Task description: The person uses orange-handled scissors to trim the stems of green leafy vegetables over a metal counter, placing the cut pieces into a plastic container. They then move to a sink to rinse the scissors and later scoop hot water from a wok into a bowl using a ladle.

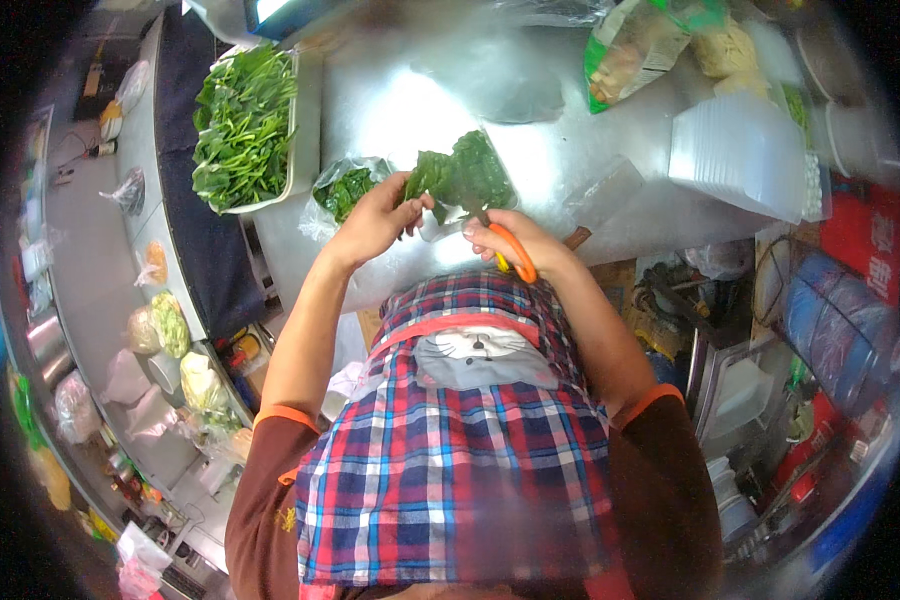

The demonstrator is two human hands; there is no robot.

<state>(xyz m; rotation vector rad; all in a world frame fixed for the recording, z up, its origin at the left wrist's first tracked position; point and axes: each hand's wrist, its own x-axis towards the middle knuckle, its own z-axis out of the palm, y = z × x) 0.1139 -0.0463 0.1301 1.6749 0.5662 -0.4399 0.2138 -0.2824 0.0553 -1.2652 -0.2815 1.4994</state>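
Note:
My left hand (384, 219) pinches dark green leaves (431, 178) by their lower end. Orange-and-yellow-handled scissors (521, 251) are gripped in my right hand (516, 238), their blades close to the leaves and partly hidden. Broad leaves (481, 169) lie over or in a clear plastic box (515, 196); how deep they sit I cannot tell. Just left of my left hand, a clear plastic bag (316, 217) holds more cut-looking greens (349, 191).
A white tub (294, 161) heaped with leafy greens (246, 131) stands at the left of the steel table (367, 97). A broad-bladed knife (606, 187) with a wooden handle lies right of my hands. Stacked plastic containers (735, 154) and a green-edged bag (634, 56) occupy the right side.

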